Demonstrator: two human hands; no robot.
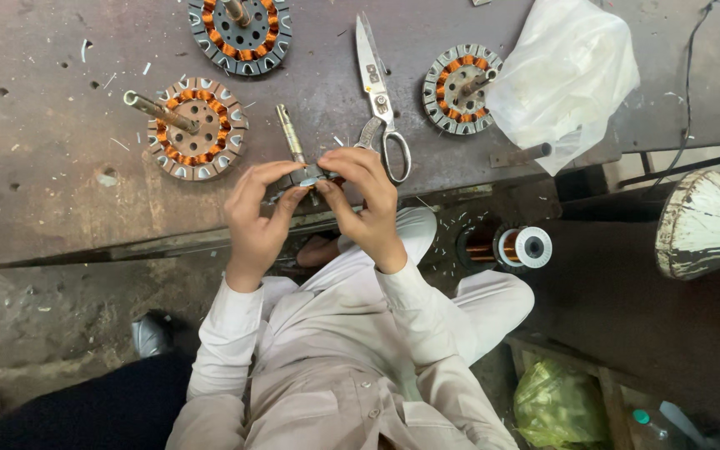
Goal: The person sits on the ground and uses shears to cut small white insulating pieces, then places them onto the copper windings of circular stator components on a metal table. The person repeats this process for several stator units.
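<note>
Head view: a small metal part (pixel 314 177) is pinched between the fingertips of the left hand (pixel 253 218) and right hand (pixel 366 200) at centre. Three wound stators (pixel 197 127) lie finished at eleven o'clock; scissors (pixel 379 100) at twelve.

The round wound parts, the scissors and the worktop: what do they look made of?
Wound parts: grey metal toothed cores with glossy orange, copper-like wire coils, on a dull metal shaft. Scissors: bright bare steel, by the shine. Worktop: probably steel plate, brown, rusty, pitted. Left hand and right hand pinch a small greyish, seemingly metal piece.
</note>
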